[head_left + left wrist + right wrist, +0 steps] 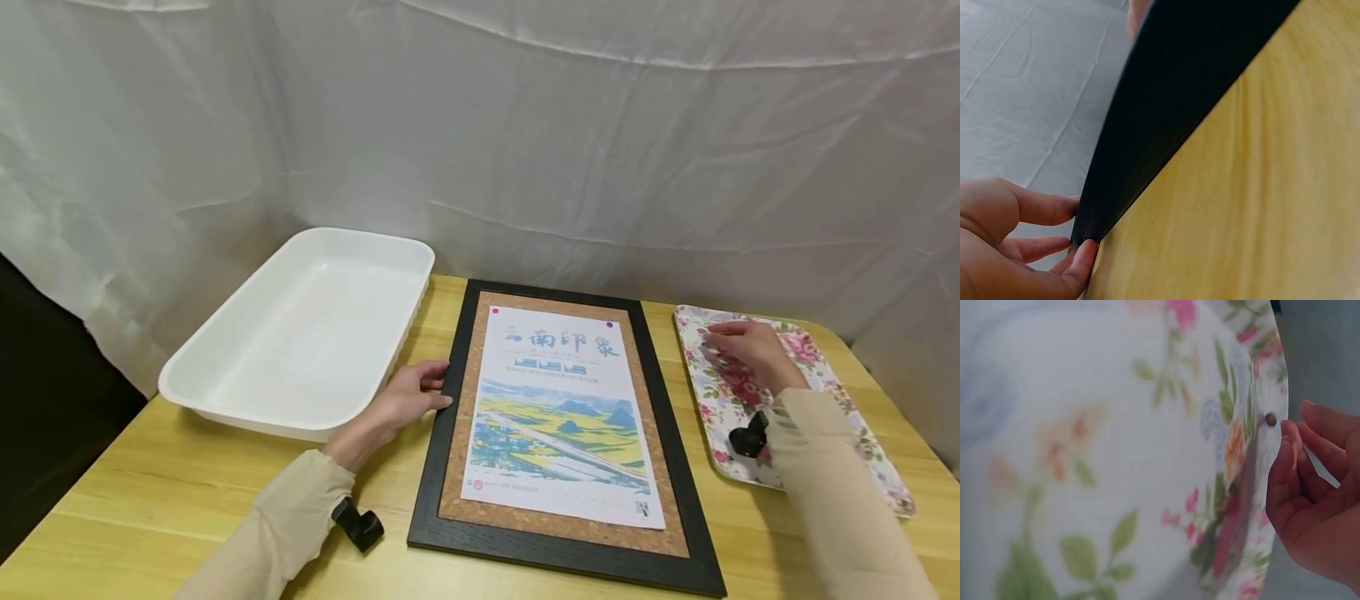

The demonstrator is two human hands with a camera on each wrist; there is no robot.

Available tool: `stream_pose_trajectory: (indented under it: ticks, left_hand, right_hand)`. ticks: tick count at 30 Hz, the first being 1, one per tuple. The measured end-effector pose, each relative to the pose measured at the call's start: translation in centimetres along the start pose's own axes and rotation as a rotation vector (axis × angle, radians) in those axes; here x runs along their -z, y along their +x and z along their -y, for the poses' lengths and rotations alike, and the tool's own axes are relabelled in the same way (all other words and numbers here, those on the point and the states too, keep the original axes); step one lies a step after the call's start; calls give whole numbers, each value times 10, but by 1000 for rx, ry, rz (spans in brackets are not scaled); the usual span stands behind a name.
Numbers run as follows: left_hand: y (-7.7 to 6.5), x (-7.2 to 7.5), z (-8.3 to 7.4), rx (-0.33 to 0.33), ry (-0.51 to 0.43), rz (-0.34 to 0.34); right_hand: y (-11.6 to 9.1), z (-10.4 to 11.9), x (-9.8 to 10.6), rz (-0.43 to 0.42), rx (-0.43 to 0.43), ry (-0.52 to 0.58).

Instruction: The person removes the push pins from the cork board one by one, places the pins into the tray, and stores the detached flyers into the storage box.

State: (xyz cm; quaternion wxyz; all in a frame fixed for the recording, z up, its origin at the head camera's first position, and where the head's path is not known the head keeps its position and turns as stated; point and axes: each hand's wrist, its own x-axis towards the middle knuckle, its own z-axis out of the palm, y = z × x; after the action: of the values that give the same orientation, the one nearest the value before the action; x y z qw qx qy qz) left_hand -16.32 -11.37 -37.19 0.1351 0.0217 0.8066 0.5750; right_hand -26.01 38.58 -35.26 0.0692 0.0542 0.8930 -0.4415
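My left hand [408, 396] touches the left edge of a black-framed cork board [564, 557], thumb and fingers right at the side of the frame [1147, 125]. A white poster with a painted landscape [570, 425] lies on the cork. Over a floral tray [810, 343] is my right hand [750, 346], its fingers bent and pointing left. Seen from the right wrist, a small dark round-headed pin [1270, 419] shows against the tray's side, close by the fingertips [1282, 456]. A pink pin [495, 311] and a purple pin [610, 325] sit at the poster's top corners.
A large white plastic bin [300, 333] stands at the left, close to my left forearm. Everything rests on a wooden table [225, 492]. Behind it hangs a pale grey curtain [525, 150]. Dark wrist mounts are worn on both sleeves.
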Motion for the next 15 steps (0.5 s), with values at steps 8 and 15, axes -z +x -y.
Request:
stream_pose_trajectory:
  ticks: [8, 15]
  left_hand:
    - [0, 0, -1, 9, 8, -8]
    - [0, 0, 0, 15, 8, -5]
  right_hand:
    - [-7, 27, -20, 62, 123, -151]
    - [-19, 51, -42, 88, 160, -213]
